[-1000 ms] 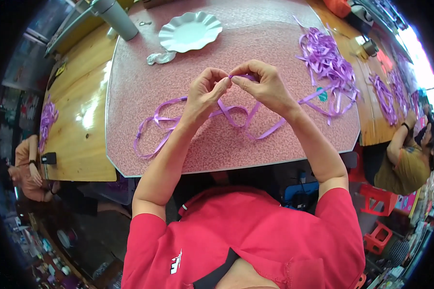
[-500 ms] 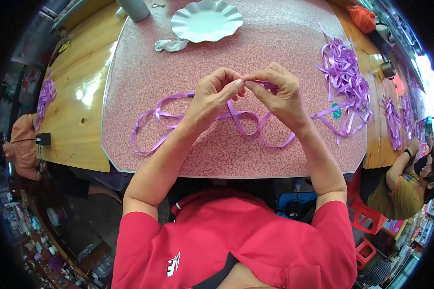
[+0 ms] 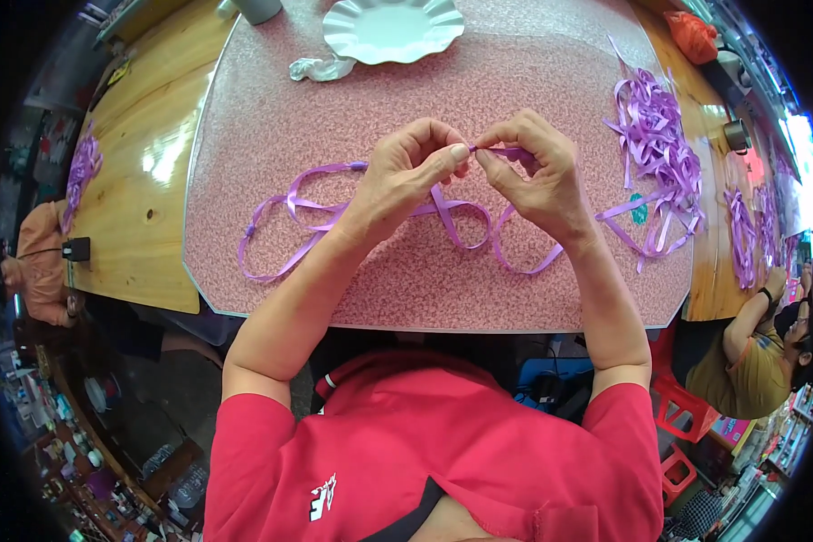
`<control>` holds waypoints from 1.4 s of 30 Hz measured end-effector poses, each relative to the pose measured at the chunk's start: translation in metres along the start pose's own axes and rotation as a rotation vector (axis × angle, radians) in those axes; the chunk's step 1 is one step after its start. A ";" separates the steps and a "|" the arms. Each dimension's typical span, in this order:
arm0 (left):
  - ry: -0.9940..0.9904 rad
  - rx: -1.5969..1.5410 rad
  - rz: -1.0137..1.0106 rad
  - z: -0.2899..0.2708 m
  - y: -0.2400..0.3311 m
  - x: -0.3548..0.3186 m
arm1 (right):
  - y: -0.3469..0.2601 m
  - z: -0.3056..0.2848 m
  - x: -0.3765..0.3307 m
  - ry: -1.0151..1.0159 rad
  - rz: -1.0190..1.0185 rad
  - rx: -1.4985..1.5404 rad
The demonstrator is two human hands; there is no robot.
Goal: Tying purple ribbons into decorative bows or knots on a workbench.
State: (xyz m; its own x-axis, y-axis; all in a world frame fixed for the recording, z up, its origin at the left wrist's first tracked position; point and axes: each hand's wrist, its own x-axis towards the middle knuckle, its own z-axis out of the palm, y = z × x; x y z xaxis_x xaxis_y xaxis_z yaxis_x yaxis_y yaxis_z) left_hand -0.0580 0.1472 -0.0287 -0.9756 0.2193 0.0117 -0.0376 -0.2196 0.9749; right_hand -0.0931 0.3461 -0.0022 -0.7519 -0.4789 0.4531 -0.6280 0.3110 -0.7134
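Head view: the left hand (image 3: 415, 161) is pinching the purple ribbon (image 3: 444, 212) between thumb and forefinger, and the right hand (image 3: 537, 167) is grasping it just beside, the fingertips of both nearly meeting above the pink table (image 3: 379, 294). A short stretch of ribbon is showing inside the curl of the right hand. More of it is lying in loose loops on the tabletop, some below the hands and some to the left of the left forearm. A tangled heap of purple ribbons (image 3: 652, 126) is sitting toward the table's right side, with a small green thing (image 3: 640, 210) lying at its lower edge. Beyond the hands, a wavy-rimmed white plate (image 3: 394, 34) is resting near a crumpled clear wrapper (image 3: 322, 70). On the left, more ribbons (image 3: 83, 167) are lying on a wooden table (image 3: 144, 235), and one person (image 3: 43, 262) is sitting beside it; another person (image 3: 741, 370) is sitting at the right.
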 end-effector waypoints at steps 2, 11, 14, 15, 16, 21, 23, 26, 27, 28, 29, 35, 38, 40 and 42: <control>-0.018 0.040 0.030 0.001 0.000 -0.001 | 0.003 0.003 -0.001 0.042 -0.024 0.027; -0.004 0.050 0.021 0.001 -0.001 -0.002 | 0.002 0.004 0.000 0.048 -0.074 -0.016; 0.002 0.030 0.035 0.002 -0.004 -0.001 | -0.003 0.000 -0.001 -0.018 0.026 -0.007; 0.003 0.031 0.034 0.002 -0.004 -0.001 | -0.002 0.001 -0.001 -0.018 0.027 -0.006; 0.007 0.052 0.031 0.001 -0.005 0.000 | -0.003 0.003 -0.002 -0.015 0.033 -0.003; 0.022 0.054 0.058 0.002 -0.010 0.001 | -0.003 0.006 -0.003 -0.015 0.019 -0.018; 0.040 0.081 0.062 0.001 -0.012 0.002 | 0.001 0.010 -0.005 0.009 0.041 0.007; 0.060 0.190 0.075 0.000 -0.011 0.001 | -0.002 0.009 -0.003 0.029 0.020 -0.029; 0.060 0.191 0.074 0.001 -0.010 0.000 | -0.002 0.008 -0.003 0.030 0.020 -0.028; 0.069 0.203 0.076 0.001 -0.009 0.000 | -0.002 0.007 -0.003 0.015 0.050 -0.019; 0.078 0.214 0.079 0.001 -0.008 0.000 | -0.002 0.006 -0.003 0.001 0.080 -0.010; 0.096 0.333 0.146 0.005 -0.005 -0.001 | 0.004 0.008 -0.005 0.046 0.079 -0.003; 0.095 0.366 0.154 0.004 -0.004 -0.001 | 0.000 0.007 -0.004 0.045 0.083 -0.005; 0.100 0.389 0.197 0.005 -0.004 0.000 | 0.000 0.007 -0.004 0.044 0.063 -0.035; 0.103 0.412 0.239 0.006 -0.004 0.000 | 0.000 0.006 -0.004 0.043 0.045 -0.065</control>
State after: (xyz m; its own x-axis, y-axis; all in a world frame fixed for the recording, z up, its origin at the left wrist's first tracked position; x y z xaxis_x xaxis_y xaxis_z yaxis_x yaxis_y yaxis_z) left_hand -0.0568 0.1538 -0.0317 -0.9636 0.1086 0.2444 0.2587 0.1467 0.9548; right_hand -0.0889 0.3426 -0.0073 -0.7870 -0.4276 0.4447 -0.6036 0.3847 -0.6983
